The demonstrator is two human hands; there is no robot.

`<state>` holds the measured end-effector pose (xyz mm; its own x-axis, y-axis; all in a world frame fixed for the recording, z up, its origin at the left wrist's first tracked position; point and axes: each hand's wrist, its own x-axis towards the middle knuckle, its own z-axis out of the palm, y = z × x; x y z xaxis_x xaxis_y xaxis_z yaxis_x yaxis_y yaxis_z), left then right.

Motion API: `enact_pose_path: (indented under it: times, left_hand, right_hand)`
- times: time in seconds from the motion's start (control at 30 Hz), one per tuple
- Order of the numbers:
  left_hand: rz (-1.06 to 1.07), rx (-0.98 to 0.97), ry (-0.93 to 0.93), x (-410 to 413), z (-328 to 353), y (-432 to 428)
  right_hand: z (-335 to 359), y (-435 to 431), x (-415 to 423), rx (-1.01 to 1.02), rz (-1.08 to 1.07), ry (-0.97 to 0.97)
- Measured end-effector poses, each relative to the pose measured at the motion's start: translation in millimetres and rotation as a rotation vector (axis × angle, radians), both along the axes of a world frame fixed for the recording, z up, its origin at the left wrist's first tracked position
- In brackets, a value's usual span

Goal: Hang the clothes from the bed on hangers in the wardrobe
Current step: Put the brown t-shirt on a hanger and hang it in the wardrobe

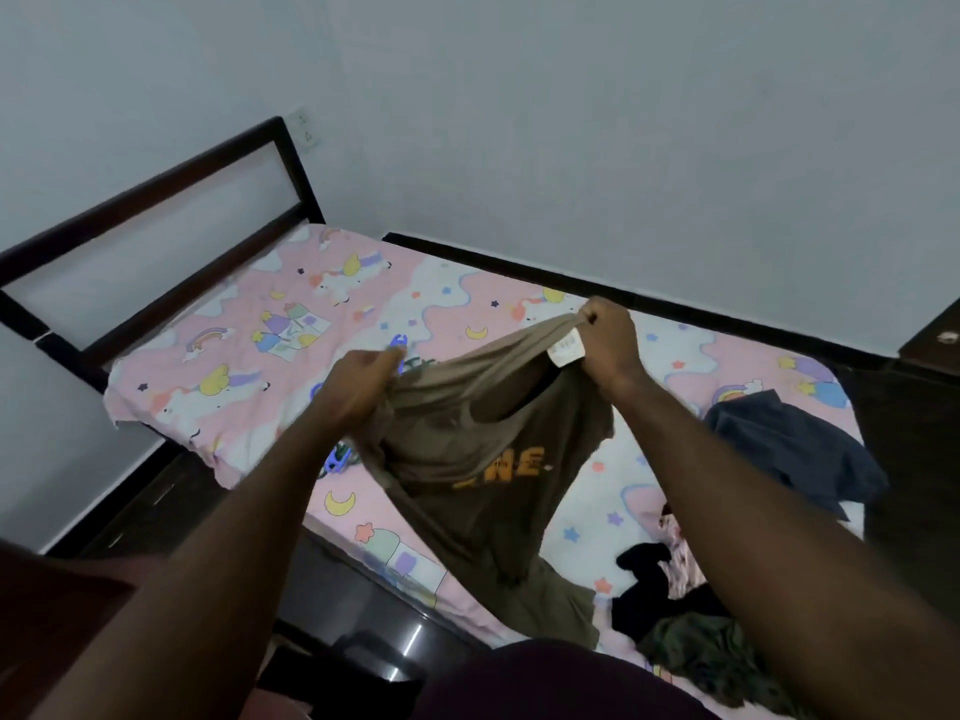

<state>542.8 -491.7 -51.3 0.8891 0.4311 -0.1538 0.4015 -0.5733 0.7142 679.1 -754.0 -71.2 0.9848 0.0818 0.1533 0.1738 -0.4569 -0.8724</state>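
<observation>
I hold an olive-brown T-shirt (483,491) with orange letters up over the bed (249,324). My left hand (358,387) grips its bunched fabric on the left side. My right hand (608,340) pinches the collar by the white label, raised higher. The shirt hangs between them, its hem trailing onto the mattress. Blue plastic hangers (397,345) lie on the sheet behind my left hand, mostly hidden. More clothes lie on the bed to the right: a navy garment (795,449), a black one (654,589) and a dark green one (711,657).
The bed has a pink cartoon-print sheet and a dark wooden headboard (156,220) at the left, against pale walls. Dark furniture (930,356) stands at the right edge. A dark glossy bed frame side (363,605) runs below the mattress.
</observation>
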Motion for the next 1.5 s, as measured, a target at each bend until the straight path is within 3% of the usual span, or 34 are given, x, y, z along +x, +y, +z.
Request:
enact_pose_path:
  times: [0.1, 0.17, 0.3, 0.43, 0.6, 0.7, 0.83, 0.9, 1.03, 1.07, 1.13, 1.2, 1.37, 1.43, 1.5]
  left_hand:
    - [-0.181, 0.269, 0.197, -4.3, -17.5, -15.6]
    - [-0.237, 0.350, 0.072, -4.1, -20.5, -42.9]
    - [-0.176, 0.286, -0.274, 6.4, -15.7, -110.2]
    - [0.016, 0.190, -0.420, 19.0, -14.7, -135.8]
    - [0.095, 0.288, -0.155, 32.4, -26.7, -104.5]
    - [0.074, 0.300, -0.044, 29.9, -38.6, -71.0]
    - [-0.069, 0.175, -0.190, 32.3, -36.1, -42.7]
    - [-0.176, 0.154, -0.235, 36.5, -25.3, -37.1]
    - [-0.172, 0.041, -0.284, 40.3, -0.2, -25.6]
    - [-0.129, -0.010, -0.269, 40.9, 3.7, -22.5]
    - [-0.032, -0.083, -0.213, 40.5, 8.8, -12.1]
    - [0.001, -0.089, -0.152, 38.1, 14.1, -0.4]
    - [-0.005, -0.064, -0.024, 41.0, 36.6, 11.7]
    - [-0.049, -0.036, -0.013, 44.4, 52.8, 14.2]
    - [-0.117, -0.003, 0.046, 43.0, 68.8, 18.3]
  right_hand:
    - [29.3, 13.4, -10.1, -0.048, 0.107, -0.106]
    - [41.2, 22.4, -19.0, -0.105, 0.166, -0.162]
    - [58.9, 31.6, -37.4, -0.248, 0.176, -0.232]
    - [66.5, 23.4, -49.4, -0.399, 0.185, -0.284]
    - [59.7, -2.6, -44.7, -0.579, 0.064, -0.363]
    - [50.8, -30.6, -27.8, -0.779, -0.059, -0.193]
    - [29.4, -57.3, -15.5, -0.934, -0.032, 0.133]
    - [22.1, -60.1, -10.0, -0.762, -0.024, 0.216]
    - [24.0, -64.5, -4.5, 0.098, 0.130, 0.564]
    - [26.1, -66.3, -5.1, 0.225, 0.188, 0.599]
    - [32.3, -66.7, -5.1, 0.280, 0.277, 0.567]
    - [40.2, -65.7, -2.1, 0.129, 0.349, 0.454]
    - [45.8, -37.6, -0.2, -0.666, 0.583, 0.117]
    - [40.0, -23.2, 2.6, -0.728, 0.568, -0.009]
    - [40.4, -18.5, 12.3, -0.591, 0.443, -0.113]
